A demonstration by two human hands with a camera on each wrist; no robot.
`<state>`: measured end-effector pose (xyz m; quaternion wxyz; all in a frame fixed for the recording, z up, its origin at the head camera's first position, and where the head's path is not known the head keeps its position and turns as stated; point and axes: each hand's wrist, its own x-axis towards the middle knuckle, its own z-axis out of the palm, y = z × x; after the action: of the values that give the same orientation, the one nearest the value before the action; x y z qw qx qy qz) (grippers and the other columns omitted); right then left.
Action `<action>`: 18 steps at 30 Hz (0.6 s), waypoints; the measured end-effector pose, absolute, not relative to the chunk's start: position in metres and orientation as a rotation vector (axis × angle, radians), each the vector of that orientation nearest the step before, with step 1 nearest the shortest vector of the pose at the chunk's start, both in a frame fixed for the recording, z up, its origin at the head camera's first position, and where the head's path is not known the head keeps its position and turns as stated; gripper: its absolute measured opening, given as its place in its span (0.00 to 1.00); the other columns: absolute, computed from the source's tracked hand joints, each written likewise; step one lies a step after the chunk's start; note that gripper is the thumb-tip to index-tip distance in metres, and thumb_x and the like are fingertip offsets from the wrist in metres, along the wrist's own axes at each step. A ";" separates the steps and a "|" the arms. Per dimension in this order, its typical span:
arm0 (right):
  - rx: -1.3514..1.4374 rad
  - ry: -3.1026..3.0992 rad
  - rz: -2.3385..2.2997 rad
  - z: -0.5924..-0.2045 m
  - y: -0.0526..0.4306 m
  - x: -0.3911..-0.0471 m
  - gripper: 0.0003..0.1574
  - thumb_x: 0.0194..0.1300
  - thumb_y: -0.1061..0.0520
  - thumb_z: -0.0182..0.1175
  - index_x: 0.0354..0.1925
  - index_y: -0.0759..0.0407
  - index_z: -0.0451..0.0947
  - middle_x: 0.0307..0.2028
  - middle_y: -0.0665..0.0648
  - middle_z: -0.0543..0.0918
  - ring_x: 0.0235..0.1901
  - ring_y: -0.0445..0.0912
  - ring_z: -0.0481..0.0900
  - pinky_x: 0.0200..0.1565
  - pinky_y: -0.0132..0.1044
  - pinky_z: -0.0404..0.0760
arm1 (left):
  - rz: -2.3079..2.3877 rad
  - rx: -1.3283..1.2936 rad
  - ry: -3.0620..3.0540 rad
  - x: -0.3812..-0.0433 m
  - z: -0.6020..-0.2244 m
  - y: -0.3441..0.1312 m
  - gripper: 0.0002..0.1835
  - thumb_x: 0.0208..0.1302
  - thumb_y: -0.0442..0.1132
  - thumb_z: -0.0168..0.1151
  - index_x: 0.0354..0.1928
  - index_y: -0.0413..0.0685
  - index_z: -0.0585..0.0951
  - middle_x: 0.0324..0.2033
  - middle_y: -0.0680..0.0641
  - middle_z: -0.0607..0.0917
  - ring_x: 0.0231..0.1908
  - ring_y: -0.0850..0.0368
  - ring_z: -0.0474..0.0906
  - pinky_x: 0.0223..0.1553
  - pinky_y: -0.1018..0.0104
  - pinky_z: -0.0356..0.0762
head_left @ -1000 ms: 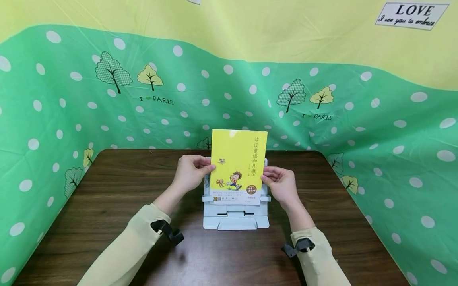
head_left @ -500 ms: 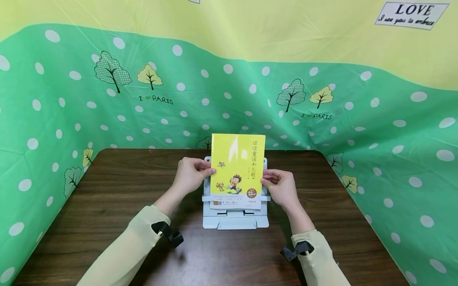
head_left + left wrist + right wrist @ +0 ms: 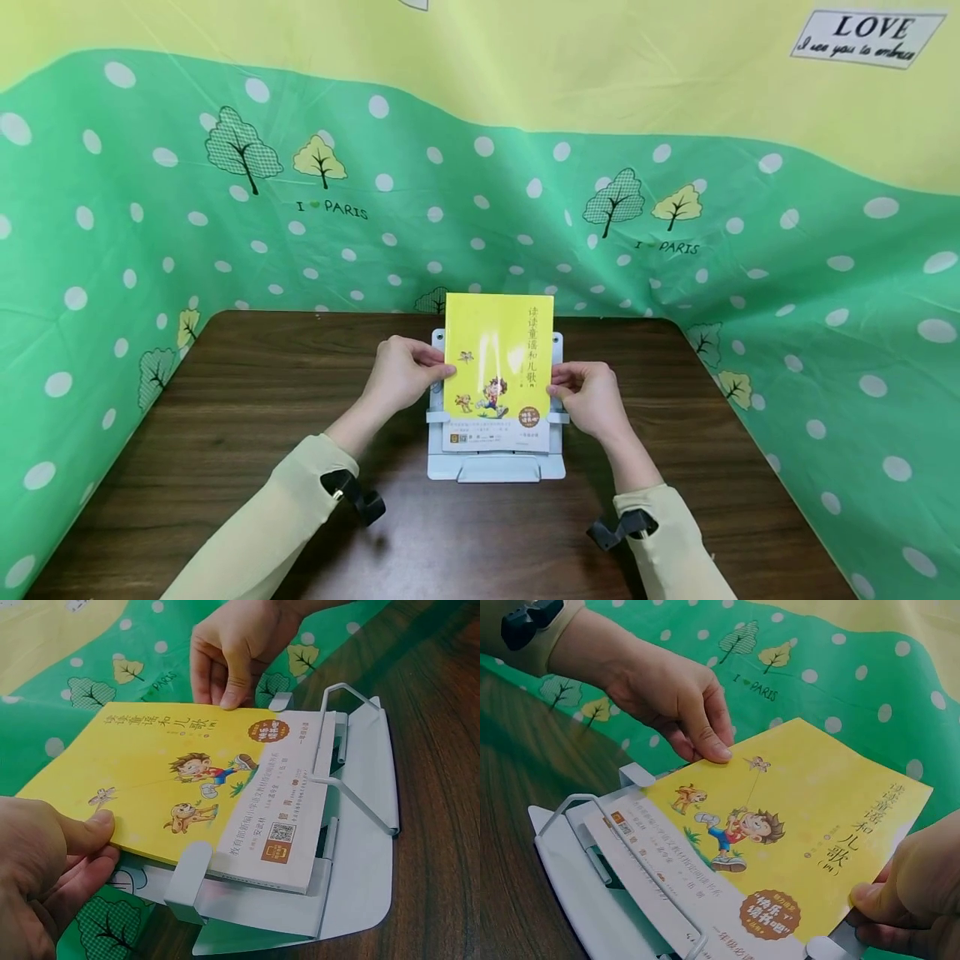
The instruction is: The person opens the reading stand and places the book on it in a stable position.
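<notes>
A yellow children's book [image 3: 495, 358] with a white lower band leans on a pale blue book stand [image 3: 497, 468]. My left hand [image 3: 401, 372] pinches its left edge, thumb on the cover and fingers behind. On the opposite edge, my right hand [image 3: 592, 396] grips it the same way, a bit lower. In the left wrist view, the book's bottom edge lies between a side clip [image 3: 187, 877] and a bent wire holder [image 3: 356, 799] that overlaps the cover. The right wrist view shows the same wire in front of the white band. Most of the stand's back plate is hidden behind the book.
The stand is on a dark wood table [image 3: 225, 467]. A green and yellow cloth [image 3: 480, 183] with dots and trees hangs behind and along both sides. Black wrist straps [image 3: 352, 496] sit on the pale sleeves.
Both hands have lowered the book down the stand. Its bottom edge now covers the slots above the front lip, and both hands keep their hold at the edges.
</notes>
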<state>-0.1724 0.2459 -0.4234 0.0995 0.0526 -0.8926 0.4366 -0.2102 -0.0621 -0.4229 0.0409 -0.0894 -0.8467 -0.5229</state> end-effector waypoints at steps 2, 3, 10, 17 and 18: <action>0.146 -2.662 1.270 -0.424 0.246 -0.171 0.13 0.63 0.71 0.73 0.47 0.67 0.90 0.36 0.59 0.87 0.33 0.53 0.81 0.33 0.38 0.84 | -1.594 -0.278 -2.595 -0.210 -0.424 -0.062 0.10 0.57 0.38 0.84 0.38 0.43 0.93 0.28 0.53 0.90 0.30 0.58 0.87 0.32 0.62 0.87; 0.143 -2.672 1.260 -0.424 0.246 -0.171 0.13 0.63 0.71 0.74 0.47 0.66 0.90 0.36 0.59 0.87 0.33 0.53 0.81 0.34 0.39 0.84 | -1.586 -0.281 -2.595 -0.209 -0.424 -0.061 0.10 0.57 0.38 0.84 0.37 0.44 0.93 0.28 0.54 0.90 0.30 0.59 0.87 0.32 0.62 0.87; 0.122 -2.729 1.197 -0.425 0.244 -0.169 0.13 0.63 0.70 0.74 0.47 0.66 0.89 0.35 0.58 0.85 0.33 0.53 0.80 0.33 0.40 0.84 | -1.532 -0.283 -2.609 -0.207 -0.426 -0.061 0.10 0.56 0.39 0.85 0.37 0.44 0.93 0.26 0.54 0.89 0.29 0.60 0.87 0.30 0.63 0.86; 0.104 -2.751 1.173 -0.423 0.244 -0.168 0.13 0.61 0.71 0.76 0.45 0.66 0.89 0.33 0.58 0.85 0.31 0.52 0.80 0.33 0.40 0.83 | -1.489 -0.256 -2.636 -0.206 -0.427 -0.059 0.10 0.55 0.40 0.85 0.36 0.44 0.93 0.26 0.55 0.89 0.28 0.60 0.86 0.30 0.63 0.85; 0.106 -2.753 1.168 -0.423 0.244 -0.168 0.14 0.61 0.71 0.76 0.46 0.67 0.89 0.34 0.58 0.85 0.31 0.52 0.80 0.33 0.40 0.83 | -1.484 -0.253 -2.641 -0.206 -0.427 -0.059 0.10 0.55 0.40 0.85 0.35 0.44 0.93 0.26 0.55 0.89 0.28 0.60 0.86 0.30 0.63 0.85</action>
<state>-0.1677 0.2437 -0.4234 0.0746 0.0353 -0.9175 0.3891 -0.2058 -0.0591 -0.4268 0.0509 -0.0832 -0.8677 -0.4874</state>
